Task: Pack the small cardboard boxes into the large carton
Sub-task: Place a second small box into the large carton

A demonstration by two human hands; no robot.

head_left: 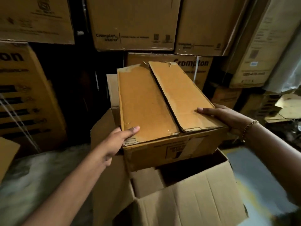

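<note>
I hold a small brown cardboard box [156, 103] in mid-air, its two top flaps closed with a dark seam between them. My left hand [118, 141] grips its near left corner, thumb on top. My right hand [228, 116] clasps the near right corner, thumb on the flap; a gold bracelet is on that wrist. Directly below the box stands the large open carton [187, 198], its flaps spread outward and its inside dark. The held box hides the far part of the carton's opening.
Stacked brown printed cartons [133, 25] form a wall behind and to the left [24, 95]. More boxes and loose cardboard scraps [286, 108] lie at the right. Grey floor [32, 176] shows at the left and right of the carton.
</note>
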